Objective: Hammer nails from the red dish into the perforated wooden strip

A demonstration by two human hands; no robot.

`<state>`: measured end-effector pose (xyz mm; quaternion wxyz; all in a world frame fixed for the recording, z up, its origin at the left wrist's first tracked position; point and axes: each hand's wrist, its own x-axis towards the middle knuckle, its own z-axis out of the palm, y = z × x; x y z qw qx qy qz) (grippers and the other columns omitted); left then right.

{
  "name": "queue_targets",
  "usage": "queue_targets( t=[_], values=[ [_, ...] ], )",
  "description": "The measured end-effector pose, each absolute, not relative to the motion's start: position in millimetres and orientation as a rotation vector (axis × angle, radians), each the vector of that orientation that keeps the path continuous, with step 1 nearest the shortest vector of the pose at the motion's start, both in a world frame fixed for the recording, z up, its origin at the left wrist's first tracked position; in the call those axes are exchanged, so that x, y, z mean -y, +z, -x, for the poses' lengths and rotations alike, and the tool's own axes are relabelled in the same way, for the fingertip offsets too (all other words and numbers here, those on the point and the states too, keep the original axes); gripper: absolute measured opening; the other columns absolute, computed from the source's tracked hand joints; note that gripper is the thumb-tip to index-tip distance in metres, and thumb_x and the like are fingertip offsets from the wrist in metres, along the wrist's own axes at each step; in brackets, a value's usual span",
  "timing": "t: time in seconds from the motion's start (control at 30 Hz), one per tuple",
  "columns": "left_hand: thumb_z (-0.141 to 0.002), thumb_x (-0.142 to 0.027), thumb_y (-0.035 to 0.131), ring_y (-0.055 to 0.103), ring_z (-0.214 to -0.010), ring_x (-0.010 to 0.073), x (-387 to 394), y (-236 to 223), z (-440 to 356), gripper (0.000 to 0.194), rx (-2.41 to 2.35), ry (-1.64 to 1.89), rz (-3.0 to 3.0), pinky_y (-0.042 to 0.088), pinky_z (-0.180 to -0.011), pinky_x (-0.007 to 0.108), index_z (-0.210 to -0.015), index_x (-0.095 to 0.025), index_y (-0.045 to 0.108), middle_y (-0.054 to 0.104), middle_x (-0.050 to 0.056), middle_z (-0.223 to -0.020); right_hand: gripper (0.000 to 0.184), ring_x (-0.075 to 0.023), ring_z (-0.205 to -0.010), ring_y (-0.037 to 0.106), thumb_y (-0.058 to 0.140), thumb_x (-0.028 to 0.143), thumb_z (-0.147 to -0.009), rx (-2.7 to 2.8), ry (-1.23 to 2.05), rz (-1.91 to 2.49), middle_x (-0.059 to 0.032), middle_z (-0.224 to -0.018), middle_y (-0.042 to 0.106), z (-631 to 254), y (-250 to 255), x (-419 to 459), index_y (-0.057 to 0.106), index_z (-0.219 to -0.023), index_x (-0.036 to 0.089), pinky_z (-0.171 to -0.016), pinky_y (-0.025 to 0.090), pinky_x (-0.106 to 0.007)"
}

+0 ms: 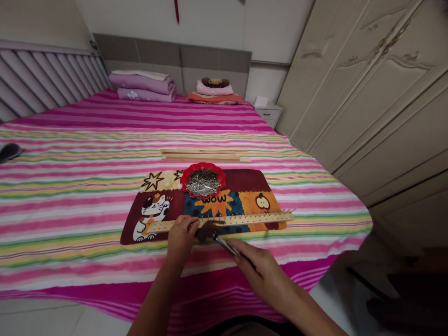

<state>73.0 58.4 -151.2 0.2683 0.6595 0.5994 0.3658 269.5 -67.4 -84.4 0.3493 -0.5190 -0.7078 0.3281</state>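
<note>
A long pale wooden strip (241,219) lies across a patterned mat (269,182), with a row of small holes along it and several nails standing in its right part. My left hand (181,234) is closed over the strip left of its middle, thumb and finger pinched on a thin dark piece that looks like a nail. In my right hand (261,270) is the handle of a hammer (224,243), gripped with the fingers wrapped round it. The blurred dark hammer head is just right of my left fingertips, low over the strip; whether it touches is unclear.
A red scalloped bowl (184,179) full of nails (204,182) stands at the mat's back edge. Behind it lie more wooden strips (203,155) on the striped bedsheet (87,186). Folded bedding (143,86) is at the headboard; a dark object (10,151) lies far left.
</note>
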Motion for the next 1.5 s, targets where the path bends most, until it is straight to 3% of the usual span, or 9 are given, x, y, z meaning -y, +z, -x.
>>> queue_targets(
  t=[0.23,0.37,0.53,0.7,0.9,1.1,1.2,1.33,1.5],
  values=[
    [-0.070,-0.039,0.052,0.060,-0.073,0.0183,-79.4,-132.3,-59.9,0.028,-1.607,0.906,-1.663,0.049,-0.073,0.031,-0.084,-0.022,0.069,0.066,0.003,-0.081,0.038,-0.0171,-0.095,0.066,0.041,0.017,-0.090,1.787,1.074,1.442,-0.0046,-0.104,0.070,-314.6,-150.9,105.8,0.055,-0.125,0.023,-0.083,0.052,-0.026],
    [-0.073,-0.031,0.052,0.059,-0.090,0.0205,-105.0,-114.9,-73.6,0.024,-1.748,0.975,-1.906,0.046,-0.086,0.032,-0.087,-0.021,0.069,0.066,0.006,-0.092,0.036,-0.0188,-0.097,0.066,0.041,0.018,-0.089,1.713,1.084,1.482,-0.0071,-0.103,0.071,-323.9,-181.4,109.5,0.057,-0.122,0.019,-0.085,0.051,-0.028],
    [-0.080,-0.034,0.046,0.057,-0.091,0.0266,-137.9,-108.4,-105.5,0.031,-1.928,0.665,-2.214,0.044,-0.085,0.038,-0.086,-0.016,0.071,0.062,0.013,-0.089,0.036,-0.0195,-0.095,0.067,0.040,0.019,-0.088,1.656,1.070,1.510,-0.0064,-0.096,0.072,-325.6,-188.1,107.9,0.058,-0.120,0.018,-0.087,0.051,-0.030],
    [-0.077,-0.040,0.047,0.055,-0.095,0.0343,-155.0,-105.1,-123.6,0.034,-2.093,0.370,-2.194,0.043,-0.078,0.045,-0.080,-0.017,0.072,0.062,0.017,-0.095,0.037,-0.0205,-0.097,0.066,0.041,0.017,-0.087,1.669,1.041,1.528,-0.0063,-0.103,0.071,-327.8,-193.6,108.4,0.057,-0.120,0.021,-0.087,0.051,-0.032],
    [-0.074,-0.035,0.048,0.059,-0.090,0.0332,-155.8,-99.2,-120.8,0.027,-2.077,0.339,-2.019,0.044,-0.073,0.044,-0.078,-0.021,0.071,0.066,0.013,-0.088,0.038,-0.0197,-0.094,0.067,0.041,0.015,-0.086,1.662,1.061,1.522,-0.0059,-0.104,0.071,-327.4,-190.5,108.0,0.058,-0.120,0.020,-0.085,0.052,-0.030],
    [-0.065,-0.035,0.059,0.054,-0.099,0.0400,-154.1,-97.2,-123.1,0.018,-2.006,0.442,-1.964,0.038,-0.082,0.054,-0.059,-0.021,0.066,0.066,0.015,-0.088,0.037,-0.0192,-0.090,0.067,0.042,0.017,-0.086,1.641,1.043,1.540,-0.0050,-0.100,0.072,-325.4,-190.2,110.0,0.060,-0.118,0.020,-0.084,0.052,-0.030],
    [-0.063,-0.030,0.060,0.056,-0.093,0.0369,-158.5,-100.0,-120.6,0.014,-1.985,0.560,-1.848,0.037,-0.082,0.051,-0.054,-0.020,0.063,0.066,0.014,-0.078,0.037,-0.0193,-0.093,0.067,0.043,0.018,-0.086,1.642,1.039,1.545,-0.0051,-0.101,0.072,-325.2,-190.7,111.2,0.059,-0.119,0.020,-0.084,0.052,-0.029],
    [-0.063,-0.036,0.059,0.057,-0.072,0.0233,-160.8,-108.4,-105.9,0.017,-1.827,0.723,-1.704,0.040,-0.072,0.036,-0.059,-0.020,0.064,0.064,0.006,-0.064,0.037,-0.0187,-0.089,0.067,0.043,0.019,-0.086,1.642,1.037,1.544,-0.0040,-0.098,0.072,-324.4,-187.9,111.3,0.060,-0.118,0.021,-0.082,0.052,-0.028],
    [-0.059,-0.046,0.060,0.054,-0.065,0.0145,-148.5,-110.8,-86.8,0.030,-1.559,0.997,-1.516,0.040,-0.064,0.026,-0.068,-0.018,0.066,0.066,0.002,-0.068,0.039,-0.0164,-0.078,0.067,0.041,0.016,-0.083,1.621,1.047,1.531,-0.0023,-0.092,0.072,-322.8,-189.9,109.9,0.060,-0.117,0.021,-0.072,0.053,-0.025]
  ],
)
